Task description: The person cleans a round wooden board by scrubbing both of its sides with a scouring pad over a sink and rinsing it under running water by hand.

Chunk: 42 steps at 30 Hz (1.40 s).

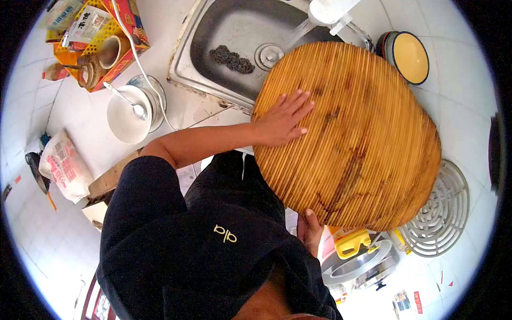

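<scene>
A large round board of bound brown stalks [352, 133] is held tilted over the sink's near right side. My left hand [282, 120] lies flat on its upper left face, fingers spread. At the lower edge my right hand [310, 232] grips the rim, its thumb in view and its other fingers mostly hidden. Behind the board is the metal sink [213, 80], with a dark mesh scourer [232, 58] beside the drain [268, 55]. The white faucet [330, 12] stands above, with what looks like water running down.
At the left are a white bowl [128, 120] with a spoon, a cable, a box of jars and packets [106, 53], and a plastic bag [66, 165]. On the right are stacked bowls [412, 57], a round metal rack [440, 213], a yellow bottle [352, 244] and a metal pot [354, 266].
</scene>
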### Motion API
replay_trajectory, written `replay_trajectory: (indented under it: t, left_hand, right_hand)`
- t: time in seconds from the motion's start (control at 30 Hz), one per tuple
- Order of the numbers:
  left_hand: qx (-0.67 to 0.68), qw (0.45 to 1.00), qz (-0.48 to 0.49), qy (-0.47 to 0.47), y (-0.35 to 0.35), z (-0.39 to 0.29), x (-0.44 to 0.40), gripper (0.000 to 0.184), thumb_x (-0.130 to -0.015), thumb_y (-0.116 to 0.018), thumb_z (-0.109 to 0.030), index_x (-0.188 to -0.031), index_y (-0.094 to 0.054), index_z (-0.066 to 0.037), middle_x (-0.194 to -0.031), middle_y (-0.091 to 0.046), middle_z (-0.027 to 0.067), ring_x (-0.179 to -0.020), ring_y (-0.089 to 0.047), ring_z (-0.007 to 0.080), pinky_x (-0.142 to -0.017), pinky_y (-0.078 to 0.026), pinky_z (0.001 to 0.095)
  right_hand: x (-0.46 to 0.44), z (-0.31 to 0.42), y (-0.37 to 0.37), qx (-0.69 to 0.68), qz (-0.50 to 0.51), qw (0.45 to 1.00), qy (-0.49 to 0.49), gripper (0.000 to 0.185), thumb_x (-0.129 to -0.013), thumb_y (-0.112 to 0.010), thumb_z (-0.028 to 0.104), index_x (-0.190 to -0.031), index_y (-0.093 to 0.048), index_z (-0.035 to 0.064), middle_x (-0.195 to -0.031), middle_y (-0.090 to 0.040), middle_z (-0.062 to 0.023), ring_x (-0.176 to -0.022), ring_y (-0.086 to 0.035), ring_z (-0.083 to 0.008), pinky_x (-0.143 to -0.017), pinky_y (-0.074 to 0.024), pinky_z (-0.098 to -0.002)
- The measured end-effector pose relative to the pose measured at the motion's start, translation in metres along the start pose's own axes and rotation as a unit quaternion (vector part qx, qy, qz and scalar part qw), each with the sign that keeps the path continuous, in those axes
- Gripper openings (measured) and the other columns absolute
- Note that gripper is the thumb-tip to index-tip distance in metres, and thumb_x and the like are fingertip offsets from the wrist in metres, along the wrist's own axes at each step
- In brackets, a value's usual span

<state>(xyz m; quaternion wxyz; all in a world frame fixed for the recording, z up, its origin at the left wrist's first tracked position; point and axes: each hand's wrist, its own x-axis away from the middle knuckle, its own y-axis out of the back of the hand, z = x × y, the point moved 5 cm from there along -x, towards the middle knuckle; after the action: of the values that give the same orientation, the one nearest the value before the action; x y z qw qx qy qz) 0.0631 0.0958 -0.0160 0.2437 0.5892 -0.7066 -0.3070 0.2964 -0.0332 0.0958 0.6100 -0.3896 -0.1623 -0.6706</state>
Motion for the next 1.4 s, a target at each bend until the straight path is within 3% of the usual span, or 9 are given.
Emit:
replay_trajectory:
  t: [0.17,0.4,0.5,0.57,0.67,0.8,0.9,0.97,1.4]
  left_hand:
    - [-0.024,0.997,-0.041,0.055,-0.006,0.106,-0.059,0.054,-0.101,-0.024,-0.039,-0.149,-0.023,-0.014,-0.155,-0.017,0.0154,-0.142,-0.017,0.0374,-0.113,-0.016,0.0557]
    - [0.097,0.947,0.104,0.289,-0.086,0.291,-0.136,0.053,-0.098,-0.037,-0.046,-0.129,-0.053,-0.006,-0.121,-0.061,0.0174,-0.117,-0.056,0.0332,-0.105,-0.038,0.0452]
    - [0.677,0.652,0.070,0.334,-0.026,0.227,-0.094,0.051,-0.097,-0.042,-0.045,-0.129,-0.054,-0.008,-0.122,-0.063,0.0112,-0.109,-0.062,0.0273,-0.098,-0.046,0.0412]
    - [0.747,0.573,0.047,0.335,0.018,0.219,-0.070,0.044,-0.094,-0.051,-0.042,-0.115,-0.064,-0.006,-0.108,-0.069,0.0080,-0.098,-0.066,0.0196,-0.088,-0.052,0.0381]
    - [0.716,0.618,-0.001,0.325,0.086,0.211,-0.037,0.044,-0.092,-0.056,-0.042,-0.115,-0.063,-0.006,-0.106,-0.069,0.0062,-0.092,-0.067,0.0172,-0.084,-0.054,0.0347]
    - [0.660,0.657,0.012,0.365,0.133,0.228,-0.001,0.042,-0.089,-0.062,-0.038,-0.114,-0.063,-0.004,-0.105,-0.069,0.0076,-0.090,-0.067,0.0178,-0.084,-0.054,0.0342]
    - [0.610,0.683,-0.014,0.401,0.172,0.213,0.018,0.039,-0.088,-0.064,-0.033,-0.112,-0.063,-0.003,-0.104,-0.069,0.0091,-0.088,-0.067,0.0191,-0.082,-0.055,0.0342]
    - [0.586,0.700,-0.023,0.407,0.196,0.201,0.029,0.037,-0.088,-0.064,-0.030,-0.111,-0.062,-0.001,-0.102,-0.069,0.0100,-0.087,-0.068,0.0197,-0.081,-0.055,0.0339]
    - [0.462,0.767,-0.161,0.415,0.361,0.070,0.086,0.026,-0.084,-0.064,-0.022,-0.099,-0.060,0.000,-0.092,-0.066,0.0089,-0.081,-0.065,0.0193,-0.075,-0.054,0.0313]
  right_hand:
    - [0.001,-0.013,-0.002,-0.026,-0.016,0.999,-0.023,0.071,-0.081,-0.064,-0.001,-0.142,-0.029,0.0074,-0.140,-0.041,-0.0118,-0.130,-0.040,-0.0302,-0.112,-0.0286,-0.0475]
    - [0.008,-0.004,-0.017,0.005,-0.022,1.000,-0.017,0.073,-0.079,-0.063,0.001,-0.143,-0.028,0.0046,-0.140,-0.041,-0.0135,-0.131,-0.039,-0.0308,-0.113,-0.0274,-0.0484]
    - [0.014,-0.004,-0.014,0.005,-0.014,0.999,-0.032,0.074,-0.077,-0.065,0.002,-0.142,-0.029,0.0027,-0.139,-0.042,-0.0145,-0.132,-0.039,-0.0321,-0.112,-0.0286,-0.0495]
    - [0.017,-0.004,-0.010,-0.003,0.008,0.999,-0.053,0.074,-0.075,-0.067,0.003,-0.141,-0.031,0.0026,-0.138,-0.043,-0.0148,-0.131,-0.040,-0.0327,-0.111,-0.0301,-0.0502]
    - [0.007,-0.022,0.012,-0.010,-0.005,0.994,-0.111,0.076,-0.073,-0.069,0.002,-0.140,-0.033,0.0031,-0.137,-0.045,-0.0150,-0.129,-0.042,-0.0341,-0.110,-0.0311,-0.0513]
    - [-0.005,-0.044,0.018,-0.010,0.050,0.989,-0.138,0.030,-0.078,-0.068,0.003,-0.106,-0.056,0.0017,-0.066,-0.052,-0.0007,-0.054,-0.049,-0.0133,-0.047,-0.0389,-0.0266]
    - [-0.011,-0.045,0.018,-0.050,0.099,0.978,-0.176,0.062,-0.078,-0.066,0.000,-0.134,-0.040,-0.0019,-0.101,-0.062,-0.0123,-0.088,-0.061,-0.0253,-0.078,-0.0509,-0.0373]
    - [-0.017,-0.033,-0.001,-0.068,0.145,0.974,-0.158,0.074,-0.074,-0.065,0.003,-0.139,-0.032,-0.0051,-0.134,-0.049,-0.0201,-0.123,-0.050,-0.0347,-0.104,-0.0410,-0.0473]
    - [-0.087,0.007,-0.038,-0.266,0.238,0.918,-0.174,0.058,-0.084,-0.059,0.017,-0.137,-0.039,-0.0004,-0.132,-0.051,-0.0194,-0.121,-0.052,-0.0335,-0.104,-0.0415,-0.0467]
